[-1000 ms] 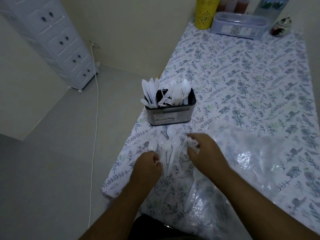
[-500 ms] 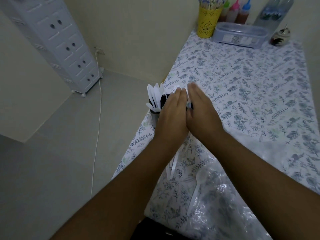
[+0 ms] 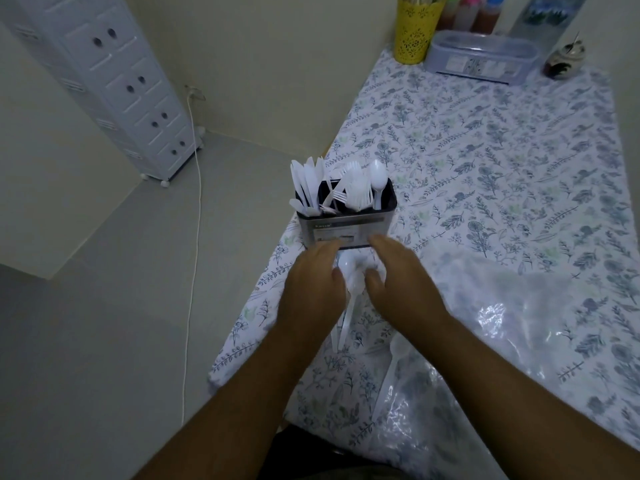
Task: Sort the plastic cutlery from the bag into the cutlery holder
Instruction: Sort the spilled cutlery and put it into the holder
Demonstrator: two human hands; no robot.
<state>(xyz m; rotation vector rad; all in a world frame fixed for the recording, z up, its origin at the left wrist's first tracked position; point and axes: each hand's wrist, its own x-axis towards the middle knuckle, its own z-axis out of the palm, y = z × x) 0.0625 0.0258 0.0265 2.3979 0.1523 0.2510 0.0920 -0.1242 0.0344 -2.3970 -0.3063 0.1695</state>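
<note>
Both hands withdrawn from cutlery holder at 12 o'clock; left hand, right hand relaxed, gripping nothing, above spoons.

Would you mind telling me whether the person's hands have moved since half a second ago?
Yes. The left hand and right hand were over the cutlery holder; both now sit nearer the person, above the spoons on the cloth.

Head-worn, wide-angle — looking forward and down along the table, close above both forearms; a single view, nothing shared.
</note>
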